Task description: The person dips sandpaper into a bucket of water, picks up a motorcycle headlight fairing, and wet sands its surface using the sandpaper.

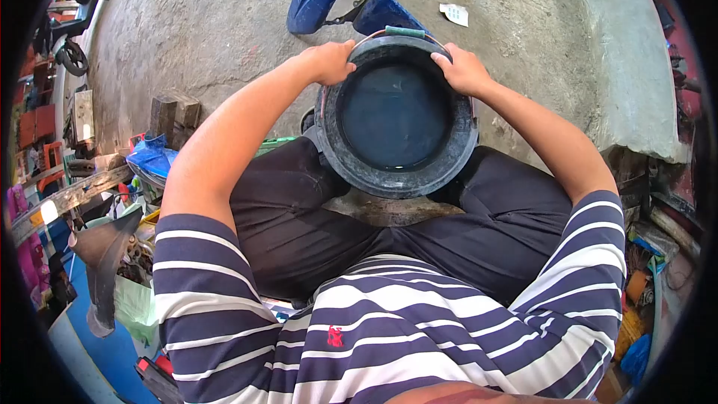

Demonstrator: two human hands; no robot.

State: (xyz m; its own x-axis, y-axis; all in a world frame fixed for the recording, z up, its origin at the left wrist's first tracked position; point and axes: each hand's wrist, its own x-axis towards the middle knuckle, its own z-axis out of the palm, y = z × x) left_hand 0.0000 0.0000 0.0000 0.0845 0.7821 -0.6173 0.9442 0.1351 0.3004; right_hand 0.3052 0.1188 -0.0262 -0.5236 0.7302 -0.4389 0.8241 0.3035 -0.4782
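Observation:
A black bucket (399, 185) with dark water (396, 116) in it sits between my knees. Its wire handle has a green grip (404, 31) and rests along the far rim. My left hand (333, 63) is closed on the rim at the far left, thumb towards the inside. On the far right, my right hand (464, 71) grips the rim in the same way. The undersides of both hands' fingers are hidden. Just beyond the bucket, a blue plastic panel (389, 9) with curved arms lies on the concrete floor (224, 22).
A white scrap of paper (454, 14) lies on the floor, far right. Wooden blocks (176, 112), a blue plastic bag (152, 155) and a dark curved panel (105, 262) crowd the left. A raised concrete ledge (628, 67) runs along the right, with clutter nearer me.

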